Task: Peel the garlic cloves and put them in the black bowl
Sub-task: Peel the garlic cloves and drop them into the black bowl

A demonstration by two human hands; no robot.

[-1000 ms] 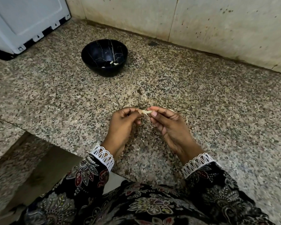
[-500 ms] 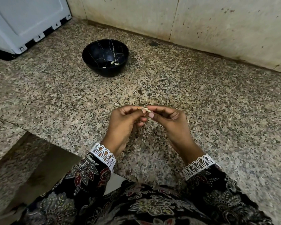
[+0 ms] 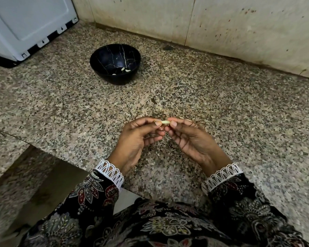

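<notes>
A small pale garlic clove (image 3: 165, 122) is pinched between both my hands above the granite counter. My left hand (image 3: 138, 139) grips its left end with thumb and forefinger, and my right hand (image 3: 191, 139) grips its right end the same way. The black bowl (image 3: 100, 57), veined with white lines, stands farther back and to the left, well apart from my hands. Three peeled cloves (image 3: 123, 70) lie at its bottom.
A white appliance (image 3: 25, 24) stands at the back left corner. A stained tiled wall (image 3: 239, 24) runs along the back of the speckled granite counter (image 3: 239, 113). Small skin scraps (image 3: 154, 101) lie beyond my hands. The counter's front edge drops away at lower left.
My hands stayed close together on the clove, turning it slightly between the fingertips. The clove now shows more bare between the thumbs. The bowl has not moved.
</notes>
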